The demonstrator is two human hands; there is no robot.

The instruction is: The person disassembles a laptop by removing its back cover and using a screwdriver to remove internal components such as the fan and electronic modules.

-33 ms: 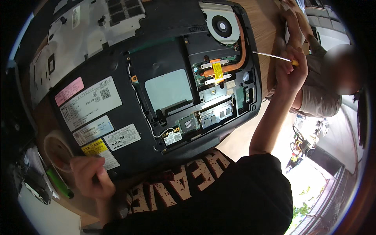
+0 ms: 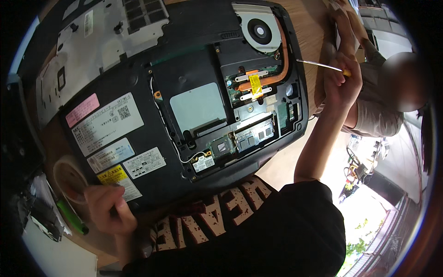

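Note:
A black laptop (image 2: 153,131) lies bottom up across the middle with its inner parts exposed. Its round fan (image 2: 260,31) and copper heat pipe (image 2: 284,55) are at the far right. My right hand (image 2: 344,83) is closed around a screwdriver (image 2: 320,65) with a yellow handle. The thin metal shaft points left, its tip over the laptop's right edge. My left hand (image 2: 110,207) is at the near left corner, beside a yellow warning label (image 2: 112,175). Its fingers are curled, and what they may hold is hidden.
A large grey cover panel (image 2: 97,51) lies beyond the laptop at the far left. Next to my left hand are a roll of tape (image 2: 59,173) and a green-handled tool (image 2: 73,216). Another person's arm (image 2: 346,34) rests at the table's far right.

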